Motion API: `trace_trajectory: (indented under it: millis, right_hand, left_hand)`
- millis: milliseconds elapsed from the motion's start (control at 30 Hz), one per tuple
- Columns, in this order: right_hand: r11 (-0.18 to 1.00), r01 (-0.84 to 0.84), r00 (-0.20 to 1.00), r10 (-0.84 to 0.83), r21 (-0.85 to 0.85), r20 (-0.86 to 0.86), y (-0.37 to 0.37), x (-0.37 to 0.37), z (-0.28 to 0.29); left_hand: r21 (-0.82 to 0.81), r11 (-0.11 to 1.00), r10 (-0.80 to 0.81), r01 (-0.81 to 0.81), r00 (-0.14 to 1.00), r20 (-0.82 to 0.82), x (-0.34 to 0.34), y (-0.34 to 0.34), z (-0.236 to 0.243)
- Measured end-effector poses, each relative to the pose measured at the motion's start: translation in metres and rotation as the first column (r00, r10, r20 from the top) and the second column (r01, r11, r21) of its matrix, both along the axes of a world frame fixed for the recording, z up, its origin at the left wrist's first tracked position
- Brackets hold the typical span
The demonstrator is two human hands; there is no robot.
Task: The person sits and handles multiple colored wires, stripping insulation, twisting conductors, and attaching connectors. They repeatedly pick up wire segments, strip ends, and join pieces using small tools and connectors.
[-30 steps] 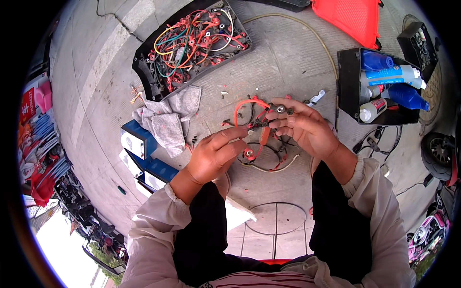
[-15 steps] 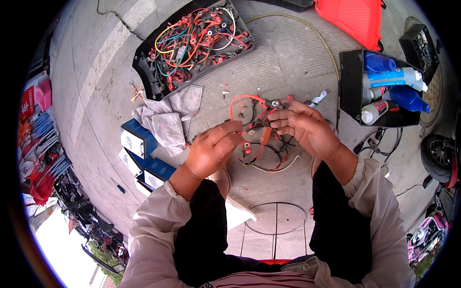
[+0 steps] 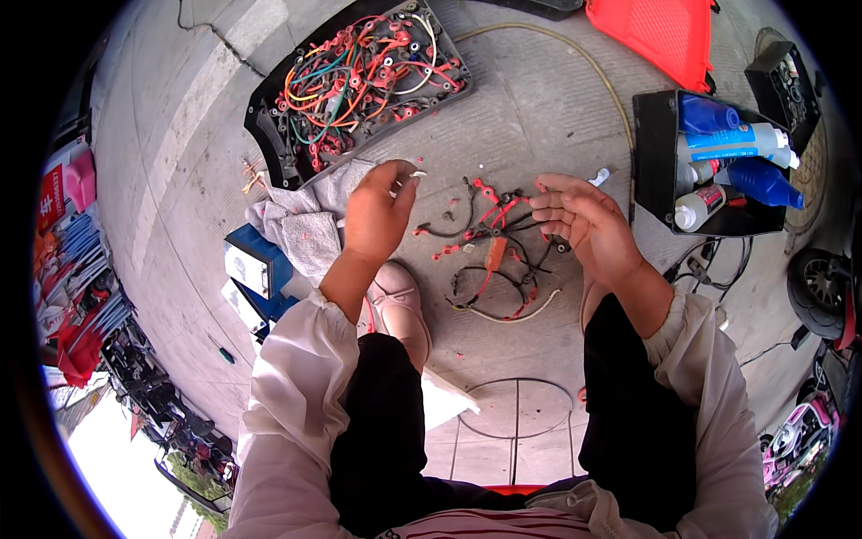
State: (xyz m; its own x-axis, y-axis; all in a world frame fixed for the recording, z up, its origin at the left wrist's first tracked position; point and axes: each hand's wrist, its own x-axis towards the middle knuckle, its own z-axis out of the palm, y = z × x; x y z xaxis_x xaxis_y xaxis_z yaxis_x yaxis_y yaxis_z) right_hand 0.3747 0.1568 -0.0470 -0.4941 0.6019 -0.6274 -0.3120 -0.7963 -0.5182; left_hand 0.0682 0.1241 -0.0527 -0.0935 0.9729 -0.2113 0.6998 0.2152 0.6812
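Left hand [image 3: 377,216] grip — small white piece [image 3: 417,173]

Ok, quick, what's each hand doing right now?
Left hand: pinching a small pale piece at its fingertips.
Right hand: fingers curled on the wire bundle.

Both forearms entering from lower edge in white sleeves with gathered cuffs, bare from wrist up. Left hand [image 3: 375,218] raised, back toward camera, fingers curled, thumb and index pinched together at the tip. Right hand [image 3: 585,225] held apart from left, palm partly turned inward, fingers loosely bent and bunched leftward. 2 hands well apart, not touching.
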Motion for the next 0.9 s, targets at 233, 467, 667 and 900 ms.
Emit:
trace_trajectory:
  millis: [233,467,667,900]
  right_hand:
    - [0.999,-0.02,0.999,0.021,-0.026,0.036,-0.005,-0.003,0.001]
    - [0.985,-0.168,0.978,0.161,0.042,0.131,-0.009,0.001,-0.001]
    - [0.887,-0.289,0.935,0.18,0.361,0.305,-0.019,-0.024,0.013]
    - [0.903,-0.427,0.888,0.407,0.054,0.213,-0.003,-0.026,0.028]
  left_hand:
    - [-0.292,0.945,-0.178,0.148,0.981,-0.081,0.06,-0.012,-0.06]
    - [-0.284,0.946,-0.135,0.159,0.985,0.105,0.023,0.023,-0.008]
    - [-0.579,0.815,0.323,0.026,0.809,0.491,0.023,0.032,0.045]
    - [-0.694,0.717,0.424,0.066,0.749,0.509,0.014,0.025,0.045]
